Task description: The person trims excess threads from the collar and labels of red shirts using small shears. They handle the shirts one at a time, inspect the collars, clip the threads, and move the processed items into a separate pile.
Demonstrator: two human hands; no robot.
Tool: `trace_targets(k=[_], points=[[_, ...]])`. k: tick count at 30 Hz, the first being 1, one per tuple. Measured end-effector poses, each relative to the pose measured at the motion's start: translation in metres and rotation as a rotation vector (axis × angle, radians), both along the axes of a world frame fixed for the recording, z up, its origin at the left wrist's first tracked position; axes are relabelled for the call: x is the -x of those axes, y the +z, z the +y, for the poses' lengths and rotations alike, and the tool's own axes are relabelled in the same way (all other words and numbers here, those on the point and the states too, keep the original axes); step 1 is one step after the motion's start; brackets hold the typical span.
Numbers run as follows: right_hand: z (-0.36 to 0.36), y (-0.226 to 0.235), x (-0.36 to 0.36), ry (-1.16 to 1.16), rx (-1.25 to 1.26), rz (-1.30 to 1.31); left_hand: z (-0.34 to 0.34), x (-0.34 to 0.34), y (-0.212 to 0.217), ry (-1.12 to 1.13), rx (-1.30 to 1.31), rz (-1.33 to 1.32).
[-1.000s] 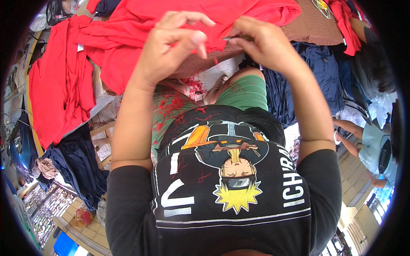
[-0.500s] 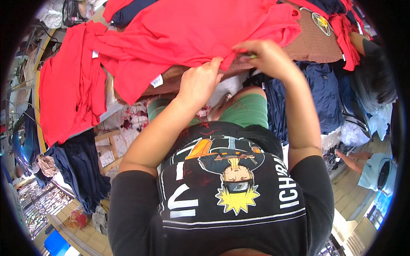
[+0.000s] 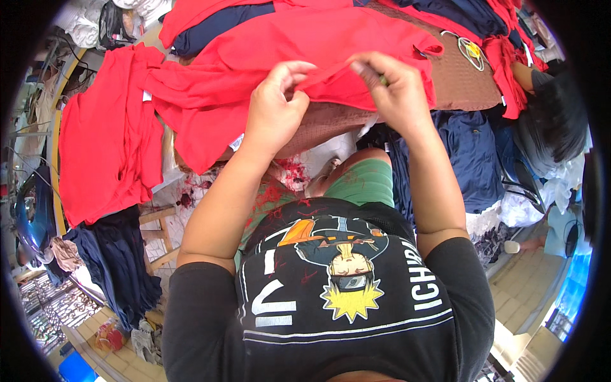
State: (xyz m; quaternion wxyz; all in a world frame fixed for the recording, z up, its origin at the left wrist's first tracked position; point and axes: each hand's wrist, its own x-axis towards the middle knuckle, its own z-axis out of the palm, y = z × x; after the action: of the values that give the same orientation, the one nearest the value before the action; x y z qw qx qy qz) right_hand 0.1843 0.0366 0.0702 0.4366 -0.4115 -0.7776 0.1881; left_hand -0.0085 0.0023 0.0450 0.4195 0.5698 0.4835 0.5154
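"Holding what, that left hand (image 3: 279, 105)?"

"The edge of the red cloth (image 3: 363, 38), between thumb and curled fingers."

"And the right hand (image 3: 398, 92)?"

"Pinching the same edge, thumb close to forefinger, so a fold stretches between the two hands. A small greenish thing (image 3: 383, 80) shows in its grip as well; I can't tell what it is."

"Where does the cloth lie?"

"Across the brown cover (image 3: 468, 83), with a white tag (image 3: 237, 141) at its lower edge, left of the hands."

"What else is near?"

"A looped cord (image 3: 472, 54) to the right, a second red garment (image 3: 105, 140) to the left, and red threads (image 3: 273, 194) on the lap."
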Motion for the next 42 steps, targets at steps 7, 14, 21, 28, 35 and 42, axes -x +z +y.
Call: trace_targets(k=[7,14,21,28,35,42], points=[[0.006,-0.02,0.005,-0.022,0.12,0.022,-0.02,0.013,0.007,-0.329,0.325,-0.29],[-0.018,0.0,0.011,0.072,0.062,0.081,-0.021,0.008,0.002,-0.236,0.26,-0.381],[-0.021,-0.013,0.015,0.109,-0.114,-0.009,-0.017,0.006,-0.007,-0.154,0.347,-0.499],[-0.027,0.0,0.013,0.125,-0.086,-0.127,-0.019,0.002,0.005,-0.126,0.174,-0.413],[-0.038,0.008,0.011,0.107,-0.002,-0.272,-0.03,-0.008,0.009,0.004,-0.283,0.399],[-0.048,0.02,0.01,0.07,0.036,-0.243,-0.03,-0.004,0.004,-0.018,0.019,0.004]])
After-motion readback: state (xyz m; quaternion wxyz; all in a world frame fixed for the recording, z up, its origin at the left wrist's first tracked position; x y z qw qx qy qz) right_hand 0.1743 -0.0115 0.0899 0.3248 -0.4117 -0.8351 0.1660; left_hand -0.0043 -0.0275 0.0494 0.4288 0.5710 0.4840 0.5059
